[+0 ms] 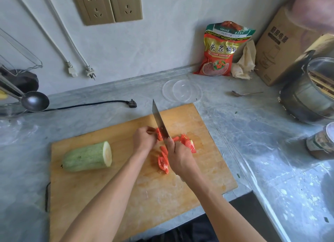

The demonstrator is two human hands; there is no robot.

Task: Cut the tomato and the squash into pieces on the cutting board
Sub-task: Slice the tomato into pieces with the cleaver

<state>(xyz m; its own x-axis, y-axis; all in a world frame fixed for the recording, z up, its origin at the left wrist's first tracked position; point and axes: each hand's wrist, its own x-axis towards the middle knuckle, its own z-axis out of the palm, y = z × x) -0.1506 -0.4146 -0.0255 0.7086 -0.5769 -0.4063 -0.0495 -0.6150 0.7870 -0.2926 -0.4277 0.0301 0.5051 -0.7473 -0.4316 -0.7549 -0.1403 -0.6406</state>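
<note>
A wooden cutting board [148, 191] lies on the grey counter. On its left lies a pale green squash [86, 157], whole except for one cut end facing right. My left hand [144, 138] holds a piece of red tomato [159, 134] with curled fingers. My right hand [178, 157] grips the handle of a cleaver [160, 123], whose blade stands edge-down against that piece. Cut tomato pieces lie right of the blade [188, 142] and below it [163, 163], partly hidden by my right hand.
A clear plastic lid [181, 91] lies just beyond the board, a spoon [244, 94] to its right. A red snack bag [221, 50], a cloth, a cardboard box [282, 48] and a steel pot [310, 91] stand at the back right. A ladle [34, 101] and black cord [94, 104] lie left.
</note>
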